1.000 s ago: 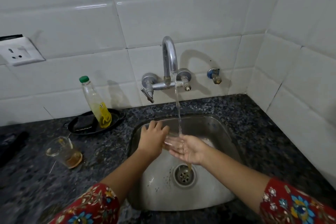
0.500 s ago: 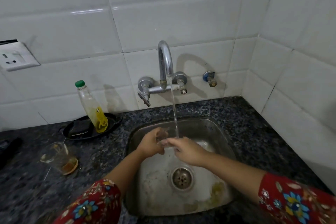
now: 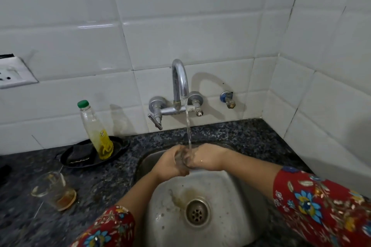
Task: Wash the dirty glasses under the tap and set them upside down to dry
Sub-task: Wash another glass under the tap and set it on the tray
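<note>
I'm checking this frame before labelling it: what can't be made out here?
Head view only:
- Glass under the tap: mostly hidden by the left hand, the right hand and the water; cleanliness unclear.
- Dark object: cut off by the left edge.
- Bottle label: too small to read.

Location: a home kitchen. I stand at a steel sink (image 3: 236, 182) set into a dark speckled stone worktop (image 3: 112, 182). White wall tiles (image 3: 180, 36) behind. Wall-mounted tap (image 3: 179, 78) running. Dish-soap bottle (image 3: 96, 130), wall socket (image 3: 14, 72) to my left.
</note>
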Motion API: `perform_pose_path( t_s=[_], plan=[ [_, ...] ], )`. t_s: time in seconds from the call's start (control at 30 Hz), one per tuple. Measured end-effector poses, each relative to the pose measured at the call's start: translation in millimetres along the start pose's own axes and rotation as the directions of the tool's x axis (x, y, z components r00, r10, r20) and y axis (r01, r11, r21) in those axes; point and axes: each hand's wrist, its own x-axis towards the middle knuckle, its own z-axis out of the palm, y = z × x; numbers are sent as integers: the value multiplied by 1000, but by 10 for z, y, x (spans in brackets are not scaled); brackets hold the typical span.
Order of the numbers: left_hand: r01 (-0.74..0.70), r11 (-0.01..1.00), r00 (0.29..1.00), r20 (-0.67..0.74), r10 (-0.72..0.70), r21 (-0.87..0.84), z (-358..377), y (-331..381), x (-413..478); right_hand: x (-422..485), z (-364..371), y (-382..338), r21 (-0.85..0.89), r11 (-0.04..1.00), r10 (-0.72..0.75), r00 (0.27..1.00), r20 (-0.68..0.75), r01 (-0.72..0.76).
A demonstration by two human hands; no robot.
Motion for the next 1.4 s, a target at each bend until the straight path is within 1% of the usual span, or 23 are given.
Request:
perform_pose_path(
  t_s=[0.07,0.17,0.23,0.37,0.4,0.47,0.5,0.57,0.6,0.67,0.73,0.8,0.87,0.93,1.0,1.03,1.1,1.13,1.2,1.23,1.27,1.3,1.4],
  plan=[
    [8,1000,999,44,-7,-4,-15,-2,7,27,38,67,-81,997,-21,999,-25,19],
    [110,984,988,-127,-92,141,56,-93,12,141,136,-12,150,988,43,999,-8,-41],
    [121,989,980,-168,-106,82,58,-126,33,165,138,5,225,974,33,997,-66,-17],
    [17,999,999,35,-16,-28,-55,-157,73,27,31,62,-14,996,-87,991,-106,86],
    [14,999,999,46,-11,-51,-53,-134,52,10,49,92,-61,991,-123,986,-114,117],
    [26,1000,998,-56,-27,-16,14,-91,6,6,96,83,-14,995,-100,986,-130,99],
    [49,998,991,-129,-42,48,61,-94,-4,37,139,55,77,994,-62,989,-132,73],
    [70,997,977,-206,-63,29,110,-100,-24,105,198,10,109,991,-54,980,-190,76],
    [58,998,980,-189,-59,-13,109,-111,-26,98,175,-13,86,991,-84,976,-202,103],
    [26,998,995,-96,-32,-58,49,-118,5,5,90,-17,-80,981,-189,963,-190,177],
    [-3,994,999,-36,-1,-112,38,-100,8,-71,46,67,-195,965,-202,969,-142,173],
    [-3,994,995,-96,-8,-112,110,-49,-9,-60,110,21,-186,981,-80,988,-133,55],
    [-19,997,981,-192,32,69,195,-49,-25,39,221,-111,-151,988,21,997,-69,-32],
    [-14,1000,985,-171,17,17,199,-87,-33,75,245,-139,-193,979,51,997,-56,-61],
    [8,999,998,-61,-11,-53,124,-164,-17,20,174,-21,-342,939,-53,996,-70,26],
    [5,1000,1000,-1,-6,-29,85,-203,-6,-8,151,50,-433,897,-132,989,-61,92],
    [51,998,997,63,-49,-33,102,-212,-4,-24,145,110,-444,890,-143,989,-49,106],
    [78,994,997,29,-76,-76,156,-193,-16,12,159,59,-421,905,-74,997,-11,63],
    [90,995,984,-151,-97,-52,280,-154,-45,92,228,-65,-297,955,22,994,109,12],
    [81,996,972,-218,-84,-24,308,-154,-50,126,229,-87,-282,959,-5,995,98,33],
    [73,997,972,-221,-79,-36,299,-166,-51,127,199,-68,-221,975,-5,998,67,20],
    [60,997,984,-167,-67,-47,263,-170,-50,97,159,-41,-185,983,3,998,66,9],
    [80,996,994,77,-81,28,102,-218,-11,55,142,44,-438,891,-113,993,31,115]
  ],
)
